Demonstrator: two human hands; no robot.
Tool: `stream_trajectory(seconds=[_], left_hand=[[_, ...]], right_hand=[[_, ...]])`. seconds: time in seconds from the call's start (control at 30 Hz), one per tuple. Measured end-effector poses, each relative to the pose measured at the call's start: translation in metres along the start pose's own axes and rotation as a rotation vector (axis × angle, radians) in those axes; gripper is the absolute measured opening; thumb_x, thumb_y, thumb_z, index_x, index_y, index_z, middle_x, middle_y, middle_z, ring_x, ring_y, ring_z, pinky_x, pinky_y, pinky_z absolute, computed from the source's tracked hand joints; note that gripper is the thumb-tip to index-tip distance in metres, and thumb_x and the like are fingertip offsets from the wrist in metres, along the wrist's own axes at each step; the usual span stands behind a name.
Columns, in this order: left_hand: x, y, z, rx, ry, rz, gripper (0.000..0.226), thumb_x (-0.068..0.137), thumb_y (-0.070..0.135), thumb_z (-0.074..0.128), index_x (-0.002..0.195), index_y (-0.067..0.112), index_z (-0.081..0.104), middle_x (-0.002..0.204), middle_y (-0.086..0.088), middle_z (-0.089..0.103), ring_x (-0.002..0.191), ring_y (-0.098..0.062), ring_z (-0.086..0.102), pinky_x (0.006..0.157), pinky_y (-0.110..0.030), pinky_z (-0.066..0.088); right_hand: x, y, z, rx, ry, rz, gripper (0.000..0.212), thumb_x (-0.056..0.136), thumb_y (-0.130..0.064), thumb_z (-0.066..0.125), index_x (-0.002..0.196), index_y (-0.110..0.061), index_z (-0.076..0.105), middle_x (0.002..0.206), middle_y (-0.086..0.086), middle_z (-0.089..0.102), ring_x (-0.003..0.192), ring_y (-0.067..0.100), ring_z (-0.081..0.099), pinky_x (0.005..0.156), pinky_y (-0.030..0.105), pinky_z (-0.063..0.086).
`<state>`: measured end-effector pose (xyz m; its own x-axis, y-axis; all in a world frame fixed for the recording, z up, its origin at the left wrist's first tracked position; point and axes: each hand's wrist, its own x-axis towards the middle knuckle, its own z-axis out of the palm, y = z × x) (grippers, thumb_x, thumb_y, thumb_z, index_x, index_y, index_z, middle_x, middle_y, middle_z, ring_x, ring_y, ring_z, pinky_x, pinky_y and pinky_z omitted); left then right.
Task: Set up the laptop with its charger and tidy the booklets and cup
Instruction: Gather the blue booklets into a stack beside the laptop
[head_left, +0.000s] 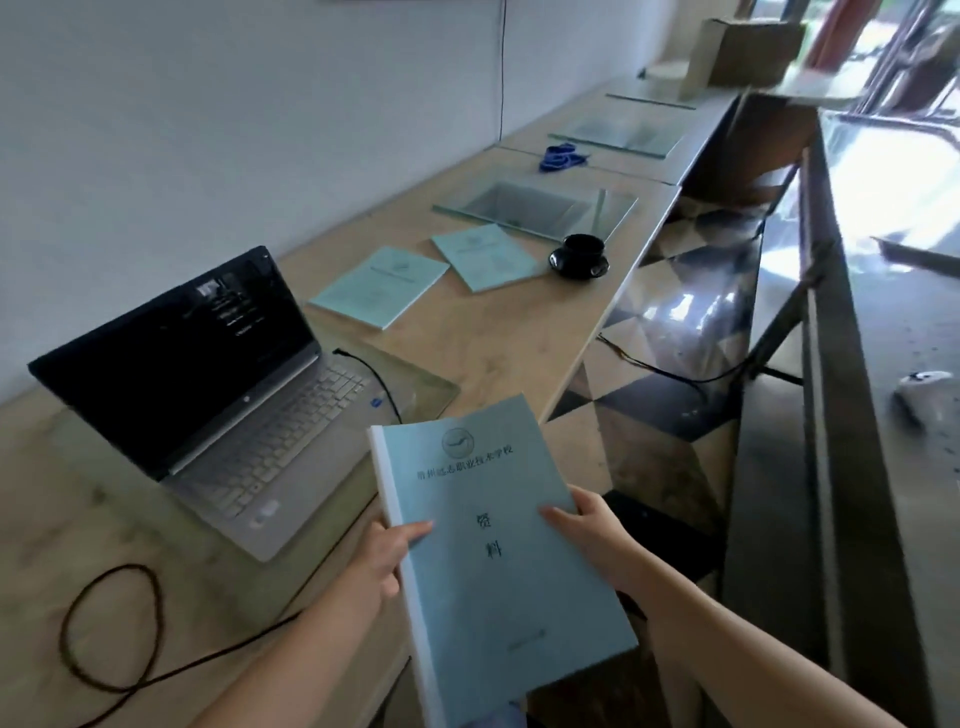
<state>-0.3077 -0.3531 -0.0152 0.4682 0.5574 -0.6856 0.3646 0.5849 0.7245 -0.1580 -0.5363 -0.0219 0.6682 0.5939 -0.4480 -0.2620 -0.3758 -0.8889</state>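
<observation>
A long wooden desk (493, 353) runs along a white wall. The laptop (218, 395) stands open, with the charger cable (374, 379) at its side, so tidying seems to be the step in hand. One booklet (488, 530) hangs above the near edge. The left hand (382, 561) grips its spine side and the right hand (592, 530) pinches the opposite edge. The next move is probably to gather the second booklet (382, 286) and third booklet (485, 255), which lie flat well beyond, beside the cup (582, 254).

You've got a long wooden counter (498, 343) along the wall. On it: an open laptop (218, 395) nearest you with its black cable (104, 623) looping over the wood. Past it, two teal booklets (382, 286) (485, 257) lie flat, with a black cup (582, 252) on a saucer just beside them and glass panes (540, 208) further down.
</observation>
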Motion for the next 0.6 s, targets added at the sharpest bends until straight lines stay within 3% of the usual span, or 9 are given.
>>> stream_trajectory(seconds=[0.17, 0.33, 0.6], left_hand=[[0.083, 0.038, 0.055, -0.035, -0.026, 0.003, 0.012, 0.077, -0.007, 0.067, 0.082, -0.003, 0.057, 0.081, -0.020, 0.064, 0.081, -0.036, 0.062, 0.089, -0.057, 0.049], [0.161, 0.080, 0.099, -0.082, 0.006, -0.024, 0.048, 0.072, 0.000, 0.076, 0.111, -0.011, 0.051, 0.107, -0.029, 0.062, 0.098, -0.043, 0.063, 0.090, -0.057, 0.050], [0.226, 0.150, 0.127, -0.039, 0.056, -0.015, 0.027, 0.075, -0.005, 0.071, 0.100, -0.007, 0.060, 0.093, -0.021, 0.066, 0.080, -0.032, 0.064, 0.076, -0.041, 0.054]], right_hand=[[0.093, -0.033, -0.041, -0.106, 0.050, -0.015, 0.011, 0.089, -0.016, 0.061, 0.100, -0.015, 0.063, 0.092, 0.005, 0.074, 0.076, 0.021, 0.073, 0.068, 0.036, 0.059], [0.181, -0.080, -0.074, -0.247, 0.078, -0.007, 0.012, 0.087, -0.016, 0.062, 0.099, -0.014, 0.065, 0.088, 0.003, 0.074, 0.075, 0.022, 0.071, 0.075, 0.041, 0.059], [0.291, -0.131, -0.087, -0.320, 0.030, -0.006, 0.015, 0.087, -0.016, 0.062, 0.099, -0.009, 0.067, 0.091, 0.010, 0.073, 0.077, 0.026, 0.070, 0.073, 0.042, 0.058]])
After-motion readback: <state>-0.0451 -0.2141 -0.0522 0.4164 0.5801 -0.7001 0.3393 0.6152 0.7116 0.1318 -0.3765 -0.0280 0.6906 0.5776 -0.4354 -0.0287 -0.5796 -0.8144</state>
